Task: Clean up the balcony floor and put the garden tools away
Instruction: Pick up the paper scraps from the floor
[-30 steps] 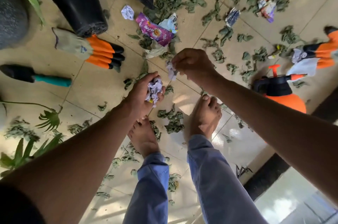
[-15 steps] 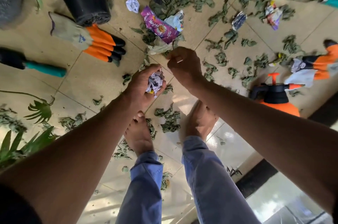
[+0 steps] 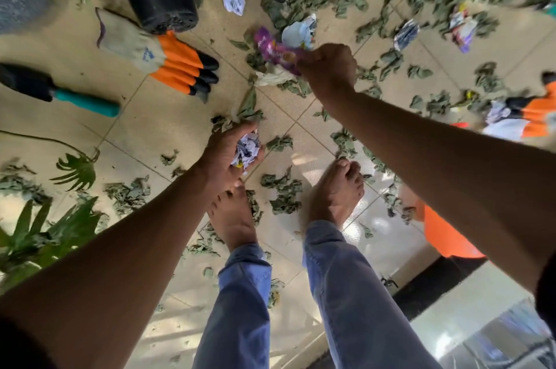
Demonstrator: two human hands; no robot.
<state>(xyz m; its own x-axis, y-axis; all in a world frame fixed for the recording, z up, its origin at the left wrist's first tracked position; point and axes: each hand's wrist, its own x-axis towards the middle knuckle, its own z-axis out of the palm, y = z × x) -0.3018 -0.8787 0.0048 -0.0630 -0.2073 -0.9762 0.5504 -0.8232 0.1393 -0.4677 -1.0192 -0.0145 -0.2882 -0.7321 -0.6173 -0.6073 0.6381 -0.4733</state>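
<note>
leaf-strewn tiles (image 3: 168,125); right hand (image 3: 329,67) grips purple wrapper (image 3: 272,49).

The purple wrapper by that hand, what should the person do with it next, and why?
Probably lift the purple wrapper off the floor and bring it to the left hand. The right hand looks to be pinching its end already, though blur makes the grip uncertain, and the left hand holds a wad of crumpled paper, so the litter seems to be gathered there.
</note>
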